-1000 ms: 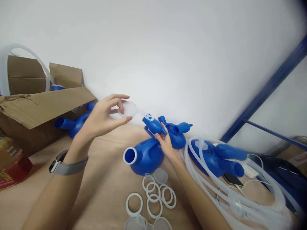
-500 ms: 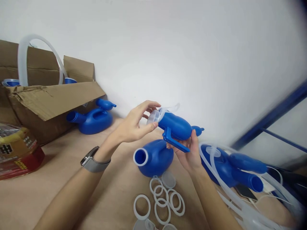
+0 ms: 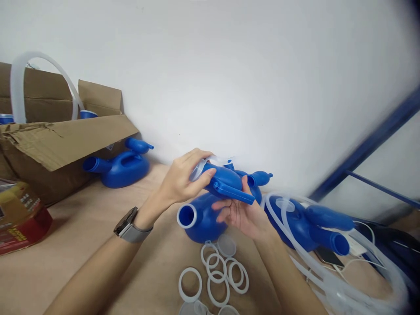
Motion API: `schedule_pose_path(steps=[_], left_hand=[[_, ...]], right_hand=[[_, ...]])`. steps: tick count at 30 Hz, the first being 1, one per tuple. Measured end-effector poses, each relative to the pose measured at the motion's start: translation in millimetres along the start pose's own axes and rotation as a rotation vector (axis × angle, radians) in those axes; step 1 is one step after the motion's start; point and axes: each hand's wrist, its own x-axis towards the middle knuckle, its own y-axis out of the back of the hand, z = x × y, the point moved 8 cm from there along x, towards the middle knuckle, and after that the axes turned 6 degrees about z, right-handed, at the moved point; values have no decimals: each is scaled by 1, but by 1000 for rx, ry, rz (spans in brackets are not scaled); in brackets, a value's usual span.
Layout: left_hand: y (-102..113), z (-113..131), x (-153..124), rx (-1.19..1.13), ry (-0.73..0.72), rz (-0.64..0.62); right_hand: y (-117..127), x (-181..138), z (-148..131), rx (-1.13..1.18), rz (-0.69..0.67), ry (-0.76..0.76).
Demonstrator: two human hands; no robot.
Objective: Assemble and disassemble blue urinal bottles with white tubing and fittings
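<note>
My left hand (image 3: 183, 181) is closed around the end of a blue plastic bottle part (image 3: 225, 178), its thumb pressed on the blue body. A clear cap (image 3: 197, 169) sits at that end, partly hidden by the fingers. From the part's underside a straight blue handle (image 3: 233, 192) slants to the right. Below it is my right hand (image 3: 241, 214), palm up, with fingers loosely spread and the thumb against or beside the part's right end. Beneath both hands lies a blue bottle (image 3: 206, 221) with a white ring round its mouth.
Several white rings (image 3: 190, 269) and clear lids (image 3: 227, 246) lie in front. At left are a cardboard box (image 3: 65, 140), a red-and-gold package (image 3: 26, 223) and a blue bottle (image 3: 123, 173). Another blue bottle (image 3: 295, 223), clear tubing (image 3: 315, 262) and a phone (image 3: 328, 256) lie at right.
The blue part has moved left and slightly down with both hands. My left thumb has shifted from the cap onto the blue body, and my right fingers have loosened and spread.
</note>
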Motion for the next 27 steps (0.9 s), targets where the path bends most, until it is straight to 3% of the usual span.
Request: schedule_pose_path(steps=[2,6,8,10,13,16,20,22,27], left_hand=[[5,0,2,29,37,52],[8,-12,4,-10,257,80],[1,-17,2,-70,385,38],[-10,-18,-3,-137,464,-23],[-26,-14,-11,-227,513,-48],[-34,-9,-19,-349,501,5],[-28,6,-24,-414,302,119],[-24,20,-26,-401,172,94],[-21,61,-30,-247,-148,-23]], right_hand=[[1,-1,-5,-110,32,57],[22,-21,-52,-404,375,569],[14,-35,-64,-620,398,750],[0,-43,-66,-817,365,831],[-9,-52,-67,-935,432,900],[-1,-51,-68,-834,497,822],[12,-35,-49,-504,359,423],[10,-32,-40,-384,253,289],[3,-32,-27,-285,111,135]])
